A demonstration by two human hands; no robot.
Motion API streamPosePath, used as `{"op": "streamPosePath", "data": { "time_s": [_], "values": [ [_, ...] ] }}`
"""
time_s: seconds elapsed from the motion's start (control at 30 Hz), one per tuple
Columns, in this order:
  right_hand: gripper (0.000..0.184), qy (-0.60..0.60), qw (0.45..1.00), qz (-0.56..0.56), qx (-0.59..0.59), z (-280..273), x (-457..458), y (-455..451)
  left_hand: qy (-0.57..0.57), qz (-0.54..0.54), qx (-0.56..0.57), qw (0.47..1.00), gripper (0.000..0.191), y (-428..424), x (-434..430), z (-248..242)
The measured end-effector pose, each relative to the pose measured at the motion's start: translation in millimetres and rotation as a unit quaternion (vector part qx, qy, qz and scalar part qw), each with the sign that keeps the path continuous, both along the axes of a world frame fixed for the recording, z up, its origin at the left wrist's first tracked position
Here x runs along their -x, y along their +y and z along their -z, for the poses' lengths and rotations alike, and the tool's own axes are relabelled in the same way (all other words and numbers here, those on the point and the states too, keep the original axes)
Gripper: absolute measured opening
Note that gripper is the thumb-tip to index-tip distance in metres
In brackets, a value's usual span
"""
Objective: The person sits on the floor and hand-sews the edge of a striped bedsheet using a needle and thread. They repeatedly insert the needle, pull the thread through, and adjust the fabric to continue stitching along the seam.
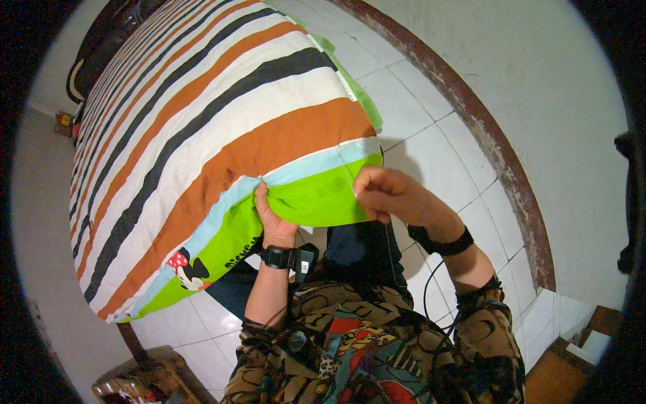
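A thick quilt (242, 96) with white, orange and dark stripes spreads before me. Along its near edge runs a pale blue band (308, 165), and below that a bright green cloth (323, 199) hangs down with a cartoon mouse figure (191, 271) on it. My left hand (275, 222) grips this edge, its thumb on top at the seam and the other fingers hidden beneath. To its right, at the green cloth's corner, my right hand (378, 194) is curled with fingertips together on a fine thread (348, 171) that runs up to the quilt. A needle cannot be made out.
White floor tiles (424, 146) lie to the right, bordered by a worn reddish-brown skirting (497, 141) and a pale wall. A wooden piece of furniture (156, 376) stands at lower left. Brown boxes (560, 368) sit at lower right. A black cable (426, 288) hangs by my right arm.
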State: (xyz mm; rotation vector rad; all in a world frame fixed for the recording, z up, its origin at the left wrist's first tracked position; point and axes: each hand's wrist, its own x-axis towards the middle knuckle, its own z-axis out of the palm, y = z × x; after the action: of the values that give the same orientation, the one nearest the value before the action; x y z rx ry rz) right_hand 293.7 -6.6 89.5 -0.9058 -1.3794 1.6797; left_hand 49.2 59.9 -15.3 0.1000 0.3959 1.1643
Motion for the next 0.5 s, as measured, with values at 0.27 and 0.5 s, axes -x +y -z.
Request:
{"op": "streamPosePath", "data": {
  "time_s": [0.27,0.5],
  "values": [
    [0.023,0.035,0.997,-0.061,0.04,-25.4,-13.3,-51.7,-0.004,-0.003,-0.003,1.0,0.048,-0.3,3.8,3.4],
    [0.026,0.175,0.935,0.297,-0.08,12.3,-86.5,-141.9,0.044,-0.023,-0.004,0.999,0.049,-0.4,3.5,1.8]
  ]
}}
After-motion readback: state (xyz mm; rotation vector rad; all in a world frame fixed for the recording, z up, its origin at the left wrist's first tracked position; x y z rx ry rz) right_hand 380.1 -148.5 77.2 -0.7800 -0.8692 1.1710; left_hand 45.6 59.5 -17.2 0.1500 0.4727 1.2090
